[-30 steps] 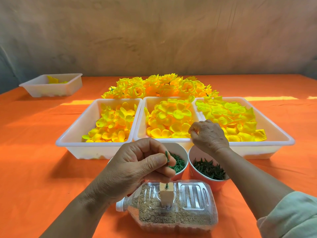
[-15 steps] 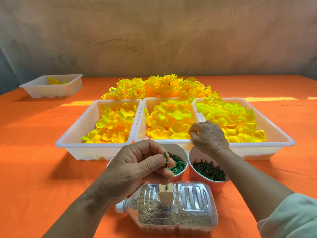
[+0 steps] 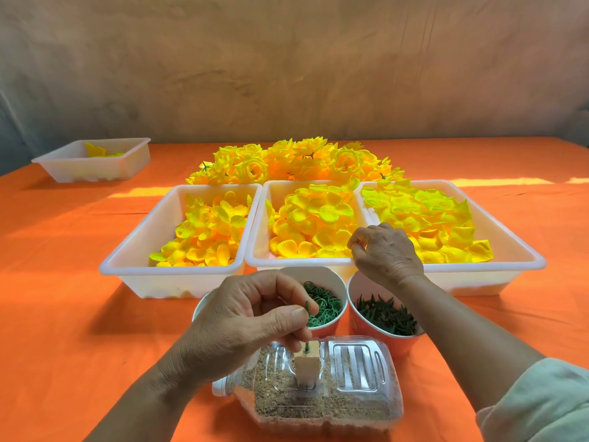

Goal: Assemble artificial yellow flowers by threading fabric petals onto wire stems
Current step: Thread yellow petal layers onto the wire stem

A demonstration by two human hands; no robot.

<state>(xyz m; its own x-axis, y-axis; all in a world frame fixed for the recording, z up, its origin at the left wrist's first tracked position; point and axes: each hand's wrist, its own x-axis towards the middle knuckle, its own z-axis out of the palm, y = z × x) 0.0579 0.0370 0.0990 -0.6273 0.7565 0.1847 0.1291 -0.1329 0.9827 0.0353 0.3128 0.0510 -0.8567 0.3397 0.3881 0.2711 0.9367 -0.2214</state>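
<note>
Head: green stem (image 3: 308, 309) pinched between left fingers (image 3: 288, 315).

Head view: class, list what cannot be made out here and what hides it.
Head view only:
1. Green stem: the left hand hides its middle.
2. Right hand: curled fingers hide whether it pinches anything.
3. Cup behind the left hand: contents hidden.
4. Sleeve: cut off by the frame edge.

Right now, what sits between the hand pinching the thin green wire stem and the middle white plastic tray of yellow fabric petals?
In the head view, a round paper cup of small green rings stands between the left hand and that tray.
</note>
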